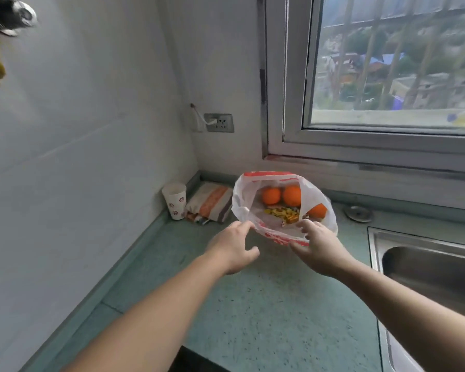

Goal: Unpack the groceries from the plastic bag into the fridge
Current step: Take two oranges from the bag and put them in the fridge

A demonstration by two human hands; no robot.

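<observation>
Plastic bag [285, 208] sits on the green counter [266, 304], below the window [387, 71] and just left of the steel sink [427, 269], its mouth spread open toward us. Inside we see three oranges [291, 195] and a yellow snack packet [282, 212]. We judge the film thin, limp and slick: it will sag and spill if lifted by one edge, so the rim or handles are the place to gather it. The oranges look firm and fairly heavy for their size, best cupped whole; the packet is light and crinkly. Our left hand [232, 247] pinches the near-left rim between finger and thumb; our right hand [318, 242] curls its fingers over the near-right rim, holding it open. A paper cup [174, 200] and a folded cloth [209, 202] stand in the corner just beside the bag. No fridge shows here.
</observation>
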